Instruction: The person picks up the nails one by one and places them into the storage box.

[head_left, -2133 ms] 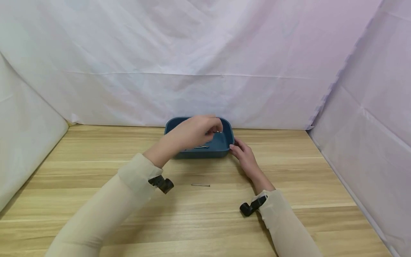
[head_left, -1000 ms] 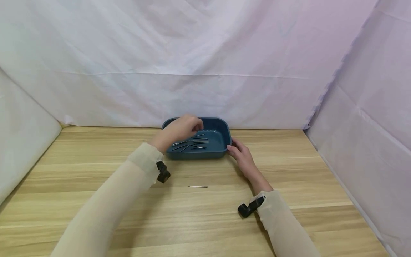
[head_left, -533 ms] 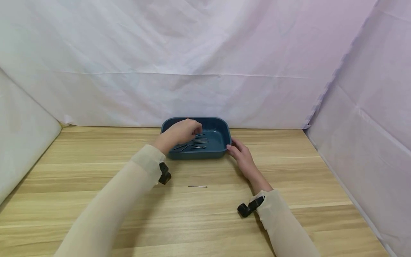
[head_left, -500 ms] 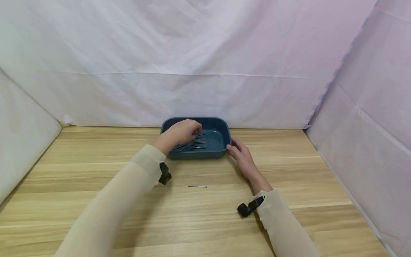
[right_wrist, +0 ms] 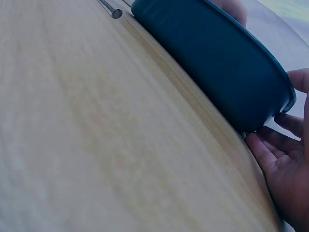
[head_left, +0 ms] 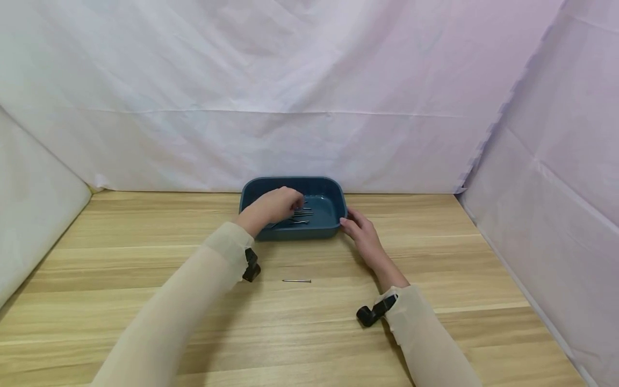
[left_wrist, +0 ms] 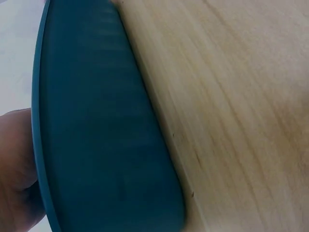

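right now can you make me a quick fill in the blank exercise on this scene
1. The left hand reaches into the blue ____.
2. The right hand touches the tray at its ____ end.
3. A single ____ lies on the wooden table in front of the tray.

Missing words: tray; right; nail

Nails in tray at table's back; one nail before it.

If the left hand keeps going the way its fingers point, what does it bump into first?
Probably the nails lying in the blue tray. The left hand reaches over the tray's near wall, fingers aimed at them. How high it is above them is hard to judge.
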